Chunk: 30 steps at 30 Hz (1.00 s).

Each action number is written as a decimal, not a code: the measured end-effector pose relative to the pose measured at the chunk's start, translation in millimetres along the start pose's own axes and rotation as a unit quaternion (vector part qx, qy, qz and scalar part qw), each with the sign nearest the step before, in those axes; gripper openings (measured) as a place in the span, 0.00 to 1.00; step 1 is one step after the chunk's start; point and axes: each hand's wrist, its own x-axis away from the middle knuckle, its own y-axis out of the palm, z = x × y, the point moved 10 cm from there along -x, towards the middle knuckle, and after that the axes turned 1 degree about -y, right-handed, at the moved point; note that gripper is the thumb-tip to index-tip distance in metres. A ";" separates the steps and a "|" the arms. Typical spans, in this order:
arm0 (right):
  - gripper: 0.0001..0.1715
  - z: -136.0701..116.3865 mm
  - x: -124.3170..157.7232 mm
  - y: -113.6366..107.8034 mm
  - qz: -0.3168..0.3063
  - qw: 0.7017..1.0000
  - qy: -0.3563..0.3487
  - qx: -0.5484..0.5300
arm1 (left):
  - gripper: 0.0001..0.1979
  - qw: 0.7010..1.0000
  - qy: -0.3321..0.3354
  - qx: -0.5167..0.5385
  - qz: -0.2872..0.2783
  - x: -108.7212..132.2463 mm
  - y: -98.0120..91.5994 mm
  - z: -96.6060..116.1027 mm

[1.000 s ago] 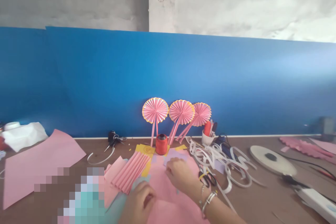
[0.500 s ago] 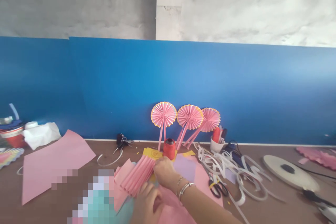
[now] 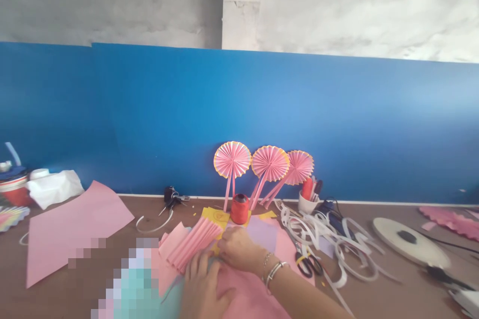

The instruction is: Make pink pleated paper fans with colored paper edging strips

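A pleated pink paper (image 3: 194, 243) lies aslant at the front middle of the table. My left hand (image 3: 204, 281) rests at its lower right end, fingers apart and pointing forward. Just right of the pleats is my right hand (image 3: 237, 249), its fingers curled down close to the paper; whatever they may pinch is hidden. Bracelets circle the right wrist. Under and around both hands are pink sheets (image 3: 247, 291), a lilac sheet (image 3: 262, 234) and yellow paper (image 3: 215, 215). A red thread spool (image 3: 239, 209) stands just beyond my right hand.
Three pink pleated fans (image 3: 232, 159) lean against the blue panel (image 3: 187, 99). To the right are black-handled scissors (image 3: 307, 264), tangled white strips (image 3: 318, 232), a cup of pens (image 3: 309, 203) and an oval white board (image 3: 411, 241). A large pink sheet (image 3: 75, 229) lies left.
My left hand has moved slightly left and forward, its fingers spreading more. My right hand has shifted slightly away from the pleats. The whole view has shifted a little.
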 end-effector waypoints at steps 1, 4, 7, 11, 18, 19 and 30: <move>0.10 -3.5 -0.8 -1.2 0.002 1.000 -0.014 0.014 | 0.19 1.000 0.000 -0.003 0.002 0.3 -0.1 -0.7; 0.11 -15.0 -3.7 -1.9 0.008 0.997 -0.064 0.044 | 0.18 1.000 0.002 -0.004 0.007 0.1 -3.9 0.8; 0.11 -22.6 -7.8 1.3 0.011 0.993 -0.104 0.047 | 0.13 1.000 0.005 0.004 0.007 -1.1 -7.0 3.7; 0.08 -14.8 -14.2 2.3 0.014 0.997 -0.071 0.016 | 0.05 0.999 0.026 0.025 -0.014 -1.2 -2.1 7.6; 0.08 28.1 19.7 -21.7 0.128 0.949 0.213 -0.193 | 0.06 0.997 0.052 0.052 0.002 0.3 -7.9 8.7; 0.08 29.2 27.3 -23.1 0.135 0.937 0.236 -0.219 | 0.06 0.997 0.056 0.055 0.007 0.6 -10.6 9.5; 0.13 35.7 93.3 -2.1 0.352 0.637 0.327 -0.603 | 0.10 0.988 0.033 0.152 -0.016 1.7 -16.7 12.9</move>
